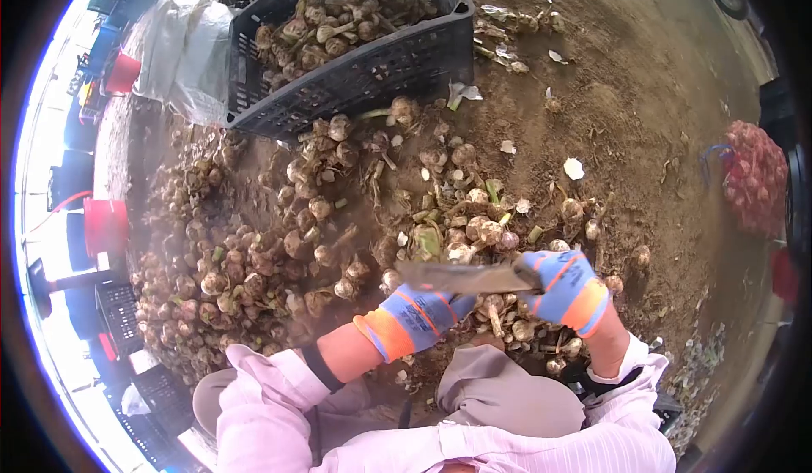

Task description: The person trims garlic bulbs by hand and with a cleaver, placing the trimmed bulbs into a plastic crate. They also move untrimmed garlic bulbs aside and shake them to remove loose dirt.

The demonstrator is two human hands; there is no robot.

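My right hand [565, 291], in a blue and orange glove, is closed on the handle end of a knife [465, 278]. Its broad, brownish blade is slightly blurred and points left across my front. My left hand [416, 319], gloved the same way, is under the blade's left part with its fingers curled; whatever they hold is hidden. Garlic bulbs [478, 229] with cut stems lie just beyond the blade. More garlic [523, 329] lies below it, between the hands and my knees.
A wide heap of garlic [228, 283] spreads to the left. Beyond stands a black plastic crate [355, 71] full of stemmed garlic, beside a whitish sack [186, 54]. A red mesh bag [755, 181] sits at far right. Red buckets [106, 226] line the left edge.
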